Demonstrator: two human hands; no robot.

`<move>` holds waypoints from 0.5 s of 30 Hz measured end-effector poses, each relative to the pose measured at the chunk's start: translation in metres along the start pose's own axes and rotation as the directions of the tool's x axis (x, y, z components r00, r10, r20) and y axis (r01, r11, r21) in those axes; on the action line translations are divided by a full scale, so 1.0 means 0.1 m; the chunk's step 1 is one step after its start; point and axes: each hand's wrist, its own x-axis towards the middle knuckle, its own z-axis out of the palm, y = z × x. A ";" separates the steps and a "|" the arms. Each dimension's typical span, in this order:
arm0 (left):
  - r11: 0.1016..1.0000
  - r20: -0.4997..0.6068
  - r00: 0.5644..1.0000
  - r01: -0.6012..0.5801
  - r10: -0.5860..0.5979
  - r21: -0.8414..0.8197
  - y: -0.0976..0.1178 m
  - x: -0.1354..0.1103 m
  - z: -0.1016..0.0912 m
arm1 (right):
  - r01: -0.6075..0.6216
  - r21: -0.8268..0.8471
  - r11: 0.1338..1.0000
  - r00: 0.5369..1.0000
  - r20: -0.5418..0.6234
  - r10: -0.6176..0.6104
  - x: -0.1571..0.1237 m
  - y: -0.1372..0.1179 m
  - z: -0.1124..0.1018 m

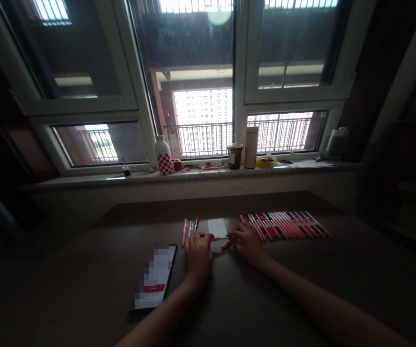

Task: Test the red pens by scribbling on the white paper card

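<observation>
Both my hands rest on a dark wooden table [302, 284]. My left hand [198, 254] is closed in a pinch on one end of a thin pink pen [216, 238]. My right hand [246, 242] is closed on the pen's other end, and a red piece, maybe a cap [226, 245], lies by its fingers. Behind the pen lies a small white paper [217, 227]. Three pink pens [188, 229] lie left of it. A long row of several pink and red pens [287, 224] lies to the right of my right hand.
A phone [154, 281] with a lit screen lies left of my left forearm. On the window sill [85, 180] stand a red-checked white bottle [163, 155], a drink cup [235, 155], a tall beige tumbler [251, 147], a yellow tape roll [265, 162] and papers [311, 164].
</observation>
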 end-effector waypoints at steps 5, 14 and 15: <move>1.000 0.013 1.000 -0.018 0.018 -0.006 0.00 0.00 0.00 | 0.033 -0.005 0.999 0.999 0.009 -0.033 0.00 -0.01 0.00; 0.997 0.034 0.997 -0.066 0.067 -0.040 0.02 -0.01 0.00 | 0.120 0.033 0.992 0.991 0.056 -0.122 0.00 0.01 0.01; 0.997 0.033 0.997 -0.070 0.072 -0.040 0.02 -0.01 0.00 | 0.122 0.038 0.992 0.991 0.058 -0.124 0.01 0.01 0.01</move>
